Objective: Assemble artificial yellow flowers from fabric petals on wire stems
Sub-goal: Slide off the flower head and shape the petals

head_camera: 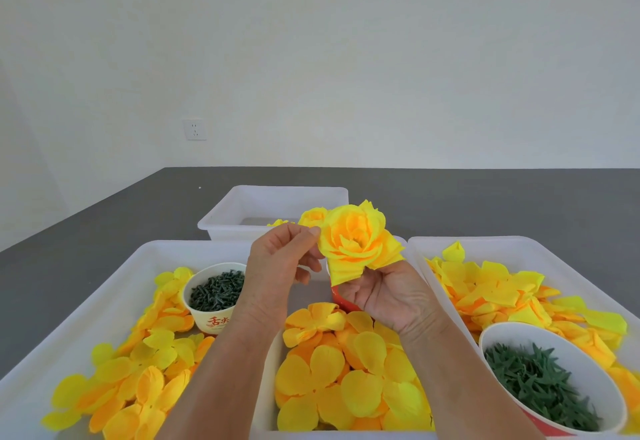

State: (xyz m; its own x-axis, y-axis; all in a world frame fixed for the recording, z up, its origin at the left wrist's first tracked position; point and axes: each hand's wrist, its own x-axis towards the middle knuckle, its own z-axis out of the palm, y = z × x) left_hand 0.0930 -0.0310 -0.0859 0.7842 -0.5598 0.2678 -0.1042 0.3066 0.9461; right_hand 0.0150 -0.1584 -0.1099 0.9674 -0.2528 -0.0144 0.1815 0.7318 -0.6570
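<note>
Two hands meet at one flower (358, 242), held up above the middle tray (268, 405). My left hand (282, 263) pinches an outer petal at the flower's left edge, thumb and forefinger closed on the fabric. My right hand (388, 296) grips the flower from beneath, fingers curled around its base; I cannot see the stem, as petals and palm cover it.

Judged step: shaping. The bloom already has several layers cupped round the centre, so I read this as the late part of one flower, with the outer petals being spread or seated.

Stock at hand: loose petals (349, 380) piled in the middle tray, more in the left tray (104, 287) and the right tray (519, 242). A paper cup (214, 322) of dark green pieces stands in the left tray; a bowl (554, 380) of green leaf-like pieces stands in the right tray. The far bin (277, 204) on the grey worktop (485, 204) holds at least one flower (313, 216) that looks finished.

Next move, as I judge it: hold the base firmly while easing the pinched petal outward, gently, since the fabric may crease. Then probably a green piece under the base, or straight to the far bin.
</note>
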